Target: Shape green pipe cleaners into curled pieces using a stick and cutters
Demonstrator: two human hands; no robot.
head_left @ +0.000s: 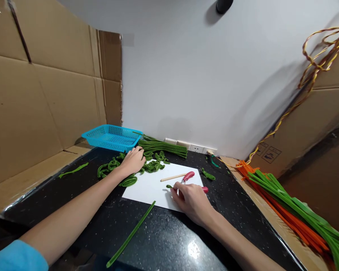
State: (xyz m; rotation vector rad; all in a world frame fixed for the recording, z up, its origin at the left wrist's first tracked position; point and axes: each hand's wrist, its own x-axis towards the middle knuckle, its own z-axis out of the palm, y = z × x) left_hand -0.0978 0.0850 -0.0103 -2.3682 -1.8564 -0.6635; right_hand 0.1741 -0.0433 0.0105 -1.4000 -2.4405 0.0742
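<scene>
My left hand (133,162) reaches over the pile of curled green pipe-cleaner pieces (152,166); its fingertips are hidden behind the hand. My right hand (192,195) is pinched above the white paper (147,188), with a small green piece (168,186) at its fingertips. Partly behind that hand are red-handled pliers or scissors (189,175). A thin wooden stick (172,177) lies on the paper. One loose green strip (131,235) rests on the black table (164,241) near the front edge.
A blue basket (111,140) stands at the back left, beside a bundle of green stems (164,148). Orange strips (285,218) and green strips (299,210) lie at the right. Cardboard (45,90) walls the left side. Twisted wire (288,109) hangs at the right.
</scene>
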